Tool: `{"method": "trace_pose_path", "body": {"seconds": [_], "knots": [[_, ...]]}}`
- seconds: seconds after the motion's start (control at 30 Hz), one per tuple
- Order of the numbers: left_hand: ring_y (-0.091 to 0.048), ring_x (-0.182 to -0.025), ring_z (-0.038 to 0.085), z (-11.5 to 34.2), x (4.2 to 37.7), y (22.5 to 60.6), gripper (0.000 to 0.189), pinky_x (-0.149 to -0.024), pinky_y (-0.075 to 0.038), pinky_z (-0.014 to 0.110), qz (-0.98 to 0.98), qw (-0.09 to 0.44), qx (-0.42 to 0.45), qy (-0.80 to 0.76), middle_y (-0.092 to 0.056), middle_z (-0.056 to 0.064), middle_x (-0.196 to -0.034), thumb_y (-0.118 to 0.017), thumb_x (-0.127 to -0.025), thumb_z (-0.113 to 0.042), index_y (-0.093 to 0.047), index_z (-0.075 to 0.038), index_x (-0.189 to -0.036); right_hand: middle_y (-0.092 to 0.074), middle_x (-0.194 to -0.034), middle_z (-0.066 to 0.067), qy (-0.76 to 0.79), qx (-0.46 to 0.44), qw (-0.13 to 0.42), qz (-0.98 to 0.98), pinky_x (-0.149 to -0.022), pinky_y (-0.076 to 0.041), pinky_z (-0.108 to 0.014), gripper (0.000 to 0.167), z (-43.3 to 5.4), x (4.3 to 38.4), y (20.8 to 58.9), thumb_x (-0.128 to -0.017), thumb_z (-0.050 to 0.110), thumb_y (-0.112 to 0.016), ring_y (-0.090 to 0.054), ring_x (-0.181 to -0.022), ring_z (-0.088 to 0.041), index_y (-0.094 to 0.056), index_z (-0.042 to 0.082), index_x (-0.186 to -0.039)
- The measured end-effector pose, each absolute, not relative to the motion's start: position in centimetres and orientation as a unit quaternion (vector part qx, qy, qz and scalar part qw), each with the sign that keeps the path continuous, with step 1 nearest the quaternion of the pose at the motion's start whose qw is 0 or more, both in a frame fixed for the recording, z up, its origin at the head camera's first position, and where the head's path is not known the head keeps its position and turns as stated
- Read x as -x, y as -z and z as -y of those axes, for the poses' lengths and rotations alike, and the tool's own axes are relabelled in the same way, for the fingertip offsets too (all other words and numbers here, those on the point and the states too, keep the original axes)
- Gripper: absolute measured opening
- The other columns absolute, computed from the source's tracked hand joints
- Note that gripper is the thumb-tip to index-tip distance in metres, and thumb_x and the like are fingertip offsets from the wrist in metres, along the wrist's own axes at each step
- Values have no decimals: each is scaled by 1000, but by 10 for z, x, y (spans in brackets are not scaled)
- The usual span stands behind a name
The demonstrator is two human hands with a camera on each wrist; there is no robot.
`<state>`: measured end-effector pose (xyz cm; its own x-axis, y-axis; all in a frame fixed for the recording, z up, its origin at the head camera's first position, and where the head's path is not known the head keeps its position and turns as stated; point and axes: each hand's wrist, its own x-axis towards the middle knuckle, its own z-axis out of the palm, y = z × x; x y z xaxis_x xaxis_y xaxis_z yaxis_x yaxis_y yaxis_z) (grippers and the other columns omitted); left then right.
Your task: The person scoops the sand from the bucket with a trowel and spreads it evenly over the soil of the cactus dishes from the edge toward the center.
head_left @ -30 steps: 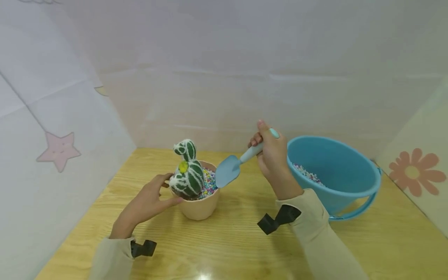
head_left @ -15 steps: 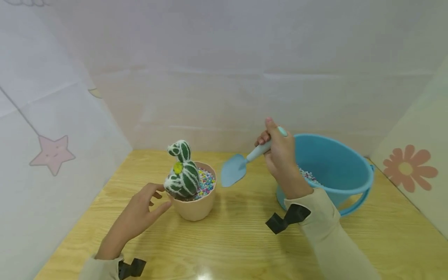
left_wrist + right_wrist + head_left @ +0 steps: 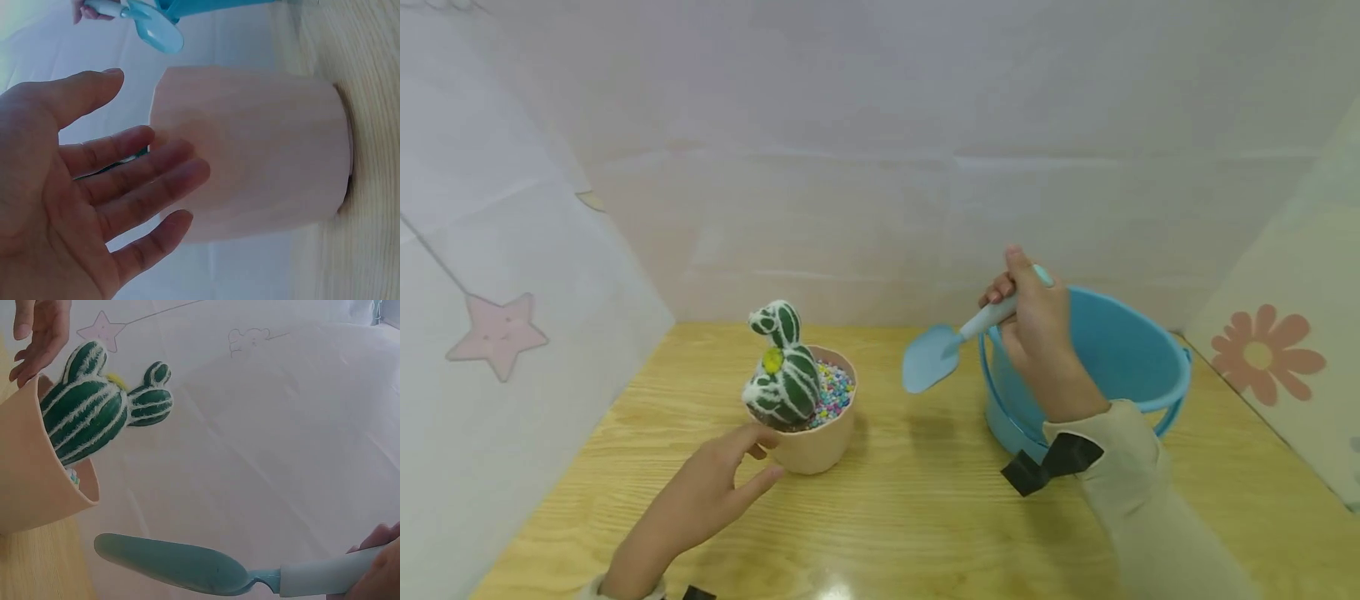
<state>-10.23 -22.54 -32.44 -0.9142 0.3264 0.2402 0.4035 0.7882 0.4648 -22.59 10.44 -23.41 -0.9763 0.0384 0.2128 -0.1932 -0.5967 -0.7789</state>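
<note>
A green toy cactus (image 3: 784, 375) with white fuzzy ridges and a yellow flower leans left in a peach pot (image 3: 815, 448). Colourful beads (image 3: 837, 392) fill the pot beside it. Near the pot's left side is my left hand (image 3: 711, 483), fingers spread and loosely bent, holding nothing; whether a fingertip touches the pot I cannot tell. My right hand (image 3: 1037, 325) grips a light blue trowel (image 3: 932, 360) by its pale handle, thumb up. The trowel's blade is held above the table between pot and bucket, and I see no beads on it.
On the right a blue bucket (image 3: 1120, 350) stands behind my right hand and forearm, its handle hanging down; its bottom inside is hidden. A wooden table (image 3: 880, 517) lies beneath everything. Pale printed cloth (image 3: 850, 208) walls the back and sides.
My right hand has carried the trowel rightwards, from the pot's rim toward the bucket. The left hand has drawn back from the cactus, down along the pot's left side. The view has shifted slightly.
</note>
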Motion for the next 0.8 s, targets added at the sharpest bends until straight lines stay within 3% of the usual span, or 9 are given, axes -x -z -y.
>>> {"method": "trace_pose_path", "body": {"seconds": [0.3,0.67,0.8], "knots": [[-65,-100,20,209,106,333,40,-83,-54,38,935,14,231,268,-66,4,-117,-55,-96,-39,-58,-6,-120,-46,-58,-2,-908,-96,79,400,-62,-45,-27,32,-127,224,228,-92,24,-61,-45,-55,-15,-44,5,-72],[-64,-106,23,182,112,342,45,-85,-54,41,928,44,266,259,-64,8,-119,-59,-95,-32,-50,-6,-130,-46,-56,-8,-943,-79,108,304,-57,-45,-33,28,-164,225,221,-92,17,-62,-44,-49,-21,-45,1,-76],[-63,-106,24,174,113,344,48,-87,-53,40,922,51,263,281,-63,9,-118,-64,-92,-21,-47,-4,-133,-46,-58,-10,-947,-90,105,290,-58,-45,-35,29,-178,225,222,-94,16,-58,-45,-51,-22,-45,0,-75]]}}
